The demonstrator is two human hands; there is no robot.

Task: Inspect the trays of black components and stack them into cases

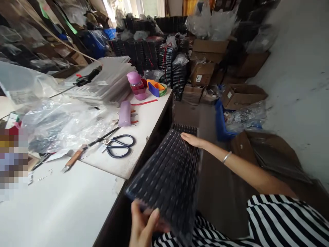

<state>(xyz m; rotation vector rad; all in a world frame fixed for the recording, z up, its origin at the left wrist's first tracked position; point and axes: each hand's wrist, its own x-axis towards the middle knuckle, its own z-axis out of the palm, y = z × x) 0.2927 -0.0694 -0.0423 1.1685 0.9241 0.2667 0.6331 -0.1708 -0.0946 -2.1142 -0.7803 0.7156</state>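
A stack of black slotted trays [167,171], blurred by motion, is tilted beside the table edge, above my lap. At its near left corner my left hand [145,219] grips the stack, thumb on the rim and fingers partly hidden beneath. My right hand [191,140] lies on the far right edge of the stack, its fingers close together; the thumb is hidden. Another dark slotted piece [185,129] shows just beyond the stack.
On the white table [144,127] at left are scissors [119,145], a pink bottle [137,85], tape rolls [156,88], clear plastic bags [72,120] and clear sheets [102,79]. Cardboard boxes [241,96] and a blue crate [222,125] stand at right, stacked black trays [167,61] behind.
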